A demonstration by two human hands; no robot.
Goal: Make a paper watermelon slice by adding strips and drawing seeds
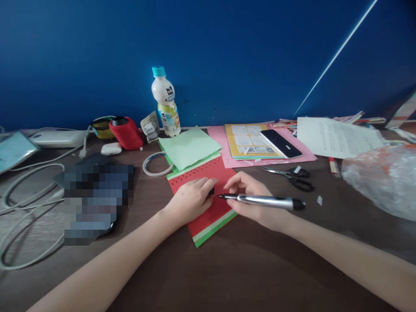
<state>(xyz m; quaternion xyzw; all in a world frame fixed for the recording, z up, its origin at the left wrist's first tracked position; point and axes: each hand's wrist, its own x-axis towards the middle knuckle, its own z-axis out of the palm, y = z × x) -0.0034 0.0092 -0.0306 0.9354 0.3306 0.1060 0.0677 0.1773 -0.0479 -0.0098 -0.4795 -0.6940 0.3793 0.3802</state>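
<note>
A silver-and-black marker pen (264,200) lies in my right hand (251,195), its uncapped tip pointing left above a red paper sheet (212,213). My left hand (191,197) rests on that sheet, its fingers closed on a small black pen cap (212,191). Green and pale green strips edge the red paper at two opposite sides. Rows of small dark marks run along its far border. Overlapping the far edge is a light green sheet (191,146). Part of the red paper is hidden under my hands.
Scissors (297,177), a tape roll (157,164) and a drink bottle (166,102) surround the papers. Behind, a phone (281,143) lies on a yellow booklet and pink paper (305,157). Cables (19,260) and a blurred dark device (100,199) are left; clear plastic (386,177) is right.
</note>
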